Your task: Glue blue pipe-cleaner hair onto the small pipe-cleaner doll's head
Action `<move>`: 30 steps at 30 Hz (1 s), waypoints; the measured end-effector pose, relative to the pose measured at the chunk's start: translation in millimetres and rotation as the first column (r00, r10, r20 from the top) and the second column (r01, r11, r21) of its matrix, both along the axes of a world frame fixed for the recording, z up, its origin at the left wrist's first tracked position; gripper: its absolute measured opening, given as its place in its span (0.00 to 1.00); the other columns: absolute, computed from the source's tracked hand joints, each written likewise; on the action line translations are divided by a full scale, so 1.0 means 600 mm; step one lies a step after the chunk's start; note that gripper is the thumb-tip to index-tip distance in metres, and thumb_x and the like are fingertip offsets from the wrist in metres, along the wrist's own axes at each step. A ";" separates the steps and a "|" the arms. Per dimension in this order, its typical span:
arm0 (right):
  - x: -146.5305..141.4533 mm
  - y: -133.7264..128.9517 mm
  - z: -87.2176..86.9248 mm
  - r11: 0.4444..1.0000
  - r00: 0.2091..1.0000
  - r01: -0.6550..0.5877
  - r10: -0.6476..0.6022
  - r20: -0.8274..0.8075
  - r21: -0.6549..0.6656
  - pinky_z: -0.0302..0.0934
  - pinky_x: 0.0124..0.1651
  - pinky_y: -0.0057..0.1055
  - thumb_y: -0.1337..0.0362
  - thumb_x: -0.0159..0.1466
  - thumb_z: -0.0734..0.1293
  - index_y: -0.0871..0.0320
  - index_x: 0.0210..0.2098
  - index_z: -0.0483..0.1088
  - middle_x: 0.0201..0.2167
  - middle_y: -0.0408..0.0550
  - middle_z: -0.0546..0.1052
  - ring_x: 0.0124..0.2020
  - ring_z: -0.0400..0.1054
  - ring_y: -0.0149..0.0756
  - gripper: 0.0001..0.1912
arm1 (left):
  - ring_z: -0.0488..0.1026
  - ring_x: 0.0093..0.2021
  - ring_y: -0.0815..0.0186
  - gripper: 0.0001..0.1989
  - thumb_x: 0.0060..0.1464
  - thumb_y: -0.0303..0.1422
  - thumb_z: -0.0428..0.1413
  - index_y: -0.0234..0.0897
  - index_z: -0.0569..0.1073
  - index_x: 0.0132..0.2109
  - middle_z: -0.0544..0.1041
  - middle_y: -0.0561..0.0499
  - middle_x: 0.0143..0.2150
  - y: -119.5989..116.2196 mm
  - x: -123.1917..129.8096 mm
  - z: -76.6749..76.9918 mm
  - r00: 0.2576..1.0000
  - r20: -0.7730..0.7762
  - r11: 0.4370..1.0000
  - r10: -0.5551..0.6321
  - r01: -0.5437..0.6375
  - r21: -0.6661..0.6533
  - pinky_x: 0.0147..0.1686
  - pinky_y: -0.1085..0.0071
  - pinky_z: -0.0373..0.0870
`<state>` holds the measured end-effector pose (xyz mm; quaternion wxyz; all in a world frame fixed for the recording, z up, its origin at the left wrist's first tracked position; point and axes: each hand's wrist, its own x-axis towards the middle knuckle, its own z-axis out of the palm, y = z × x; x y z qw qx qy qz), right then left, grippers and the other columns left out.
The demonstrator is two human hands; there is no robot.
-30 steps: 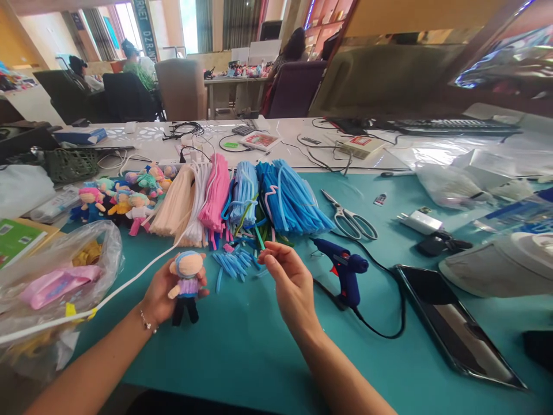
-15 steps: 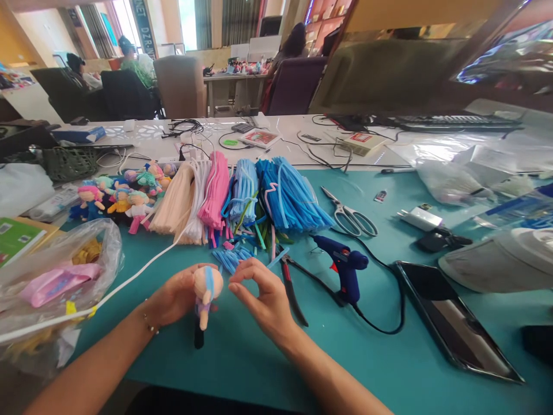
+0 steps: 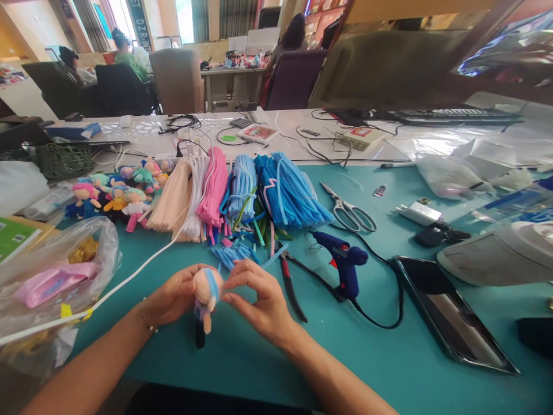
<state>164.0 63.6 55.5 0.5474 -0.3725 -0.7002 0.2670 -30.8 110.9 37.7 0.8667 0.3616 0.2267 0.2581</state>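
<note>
A small doll (image 3: 206,288) with a peach head, a light blue strip across it and a purple body is held by my left hand (image 3: 179,295), whose fingers wrap its left side. My right hand (image 3: 259,297) is at the doll's right side, thumb and forefinger apart, fingertips at the head's edge; nothing shows between them. Short light blue pieces (image 3: 233,253) lie just beyond my hands. Bundles of peach (image 3: 170,199), pink (image 3: 213,193) and blue stems (image 3: 289,193) stand behind them.
Red-handled pliers (image 3: 291,288), a blue glue gun (image 3: 345,262) with its cord, scissors (image 3: 352,213) and a tablet (image 3: 453,317) lie on the right. Finished dolls (image 3: 114,196) and a plastic bag (image 3: 86,259) are on the left. A white cable (image 3: 133,271) crosses the left side.
My right hand has moved left, bringing its fingertips to the doll's head. The doll is turned slightly in my left hand, and the camera view has shifted a little.
</note>
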 end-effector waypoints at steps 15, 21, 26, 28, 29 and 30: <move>0.002 0.004 0.002 0.980 0.995 -0.016 -0.004 -0.100 -0.197 0.61 0.38 0.33 0.58 0.66 0.64 0.56 0.27 0.66 0.27 0.45 0.70 0.31 0.64 0.35 0.13 | 0.76 0.31 0.62 0.25 0.38 0.38 0.70 0.35 0.77 0.44 0.77 0.48 0.32 0.002 0.003 0.011 0.998 0.007 0.997 -0.057 0.056 0.047 0.31 0.69 0.73; 0.016 0.013 0.005 0.890 0.995 -0.024 -0.023 -0.097 -0.456 0.58 0.39 0.30 0.55 0.64 0.64 0.56 0.27 0.65 0.29 0.44 0.67 0.32 0.61 0.34 0.14 | 0.78 0.33 0.60 0.20 0.43 0.39 0.67 0.35 0.76 0.43 0.79 0.46 0.35 0.010 -0.004 0.003 0.993 0.056 0.995 0.100 -0.101 0.020 0.33 0.66 0.75; 0.019 0.014 0.005 0.777 0.985 -0.166 0.163 -0.061 -0.607 0.55 0.30 0.26 0.60 0.60 0.66 0.58 0.26 0.67 0.23 0.41 0.67 0.26 0.59 0.30 0.09 | 0.77 0.33 0.63 0.19 0.47 0.43 0.65 0.33 0.77 0.41 0.79 0.45 0.38 0.017 -0.004 -0.006 0.975 -0.015 0.973 0.223 -0.223 -0.050 0.35 0.69 0.72; 0.019 0.012 0.005 0.734 0.971 -0.201 0.235 -0.036 -0.649 0.54 0.27 0.25 0.62 0.59 0.66 0.59 0.26 0.68 0.21 0.39 0.67 0.23 0.58 0.28 0.08 | 0.76 0.31 0.65 0.20 0.48 0.44 0.64 0.32 0.77 0.41 0.79 0.46 0.38 0.019 -0.002 -0.005 0.977 -0.019 0.975 0.214 -0.215 -0.057 0.36 0.69 0.71; 0.020 0.010 0.005 0.715 0.964 -0.208 0.266 -0.015 -0.668 0.53 0.26 0.24 0.63 0.60 0.66 0.59 0.27 0.68 0.21 0.39 0.67 0.22 0.58 0.28 0.07 | 0.75 0.32 0.65 0.20 0.48 0.45 0.63 0.32 0.76 0.42 0.79 0.45 0.39 0.020 -0.002 -0.005 0.978 -0.013 0.976 0.208 -0.208 -0.059 0.37 0.68 0.71; 0.022 0.009 0.006 0.699 0.956 -0.210 0.295 0.008 -0.683 0.53 0.26 0.24 0.64 0.59 0.66 0.59 0.27 0.69 0.20 0.39 0.67 0.22 0.58 0.27 0.07 | 0.75 0.32 0.65 0.20 0.49 0.45 0.62 0.31 0.76 0.42 0.79 0.45 0.40 0.020 -0.001 -0.004 0.980 -0.004 0.978 0.200 -0.200 -0.061 0.38 0.67 0.71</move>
